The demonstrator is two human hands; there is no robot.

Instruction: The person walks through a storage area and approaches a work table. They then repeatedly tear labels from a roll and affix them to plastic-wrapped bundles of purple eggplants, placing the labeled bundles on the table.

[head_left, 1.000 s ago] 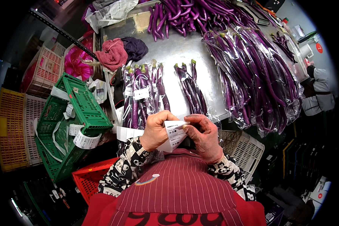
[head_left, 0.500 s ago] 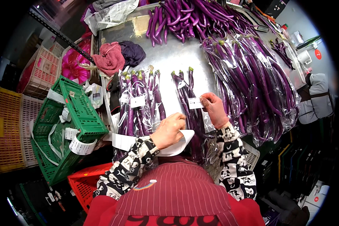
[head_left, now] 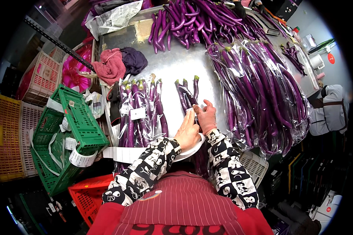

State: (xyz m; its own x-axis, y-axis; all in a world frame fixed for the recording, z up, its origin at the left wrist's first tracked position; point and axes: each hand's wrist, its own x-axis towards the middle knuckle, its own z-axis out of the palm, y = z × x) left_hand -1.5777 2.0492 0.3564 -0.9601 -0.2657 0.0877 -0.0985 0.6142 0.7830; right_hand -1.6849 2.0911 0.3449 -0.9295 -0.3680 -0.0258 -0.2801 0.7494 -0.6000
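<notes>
My left hand [head_left: 187,132] lies over a clear bag of purple eggplants [head_left: 196,90], two fingers stretched forward on it. A white strip of labels [head_left: 123,154] loops out from under this palm and trails left; the hand's lower fingers are hidden but seem to keep hold of the strip. Close against those fingertips, my right hand [head_left: 206,117] touches the same bag with its thumb, its fingers apart. The small label it held is now covered by the hands. To the left lies a group of bagged eggplants [head_left: 135,100] with a white label [head_left: 137,114] on it.
Many bagged eggplants [head_left: 259,90] are piled at right, loose eggplants [head_left: 192,19] at the far side of the metal table [head_left: 164,62]. Pink and dark cloths [head_left: 110,66] lie at the left edge. Beside the table stand a green crate [head_left: 84,117] and a red crate [head_left: 91,192].
My right hand has moved left and brought the small label down to the middle bag. My left hand has moved right and forward, its fingers straightening onto that bag beside the right hand.
</notes>
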